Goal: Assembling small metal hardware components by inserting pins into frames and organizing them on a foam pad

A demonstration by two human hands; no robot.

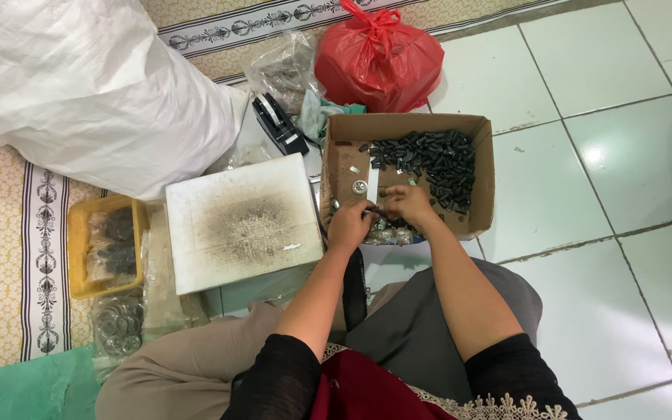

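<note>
Both hands met over the near edge of the open brown cardboard box [482,167]. The left hand [349,225] and right hand [408,204] pinched a small dark part [378,211] between them; the heap of small black plastic pieces [429,165] lay at one o'clock, nearer the right hand.

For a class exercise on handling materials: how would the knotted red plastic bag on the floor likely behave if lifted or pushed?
The red plastic bag looks thin and crinkled, so probably floppy. It bulges, so it likely sags by its knot. Pushed, it would probably slide on the glossy tiles, not roll.
</note>
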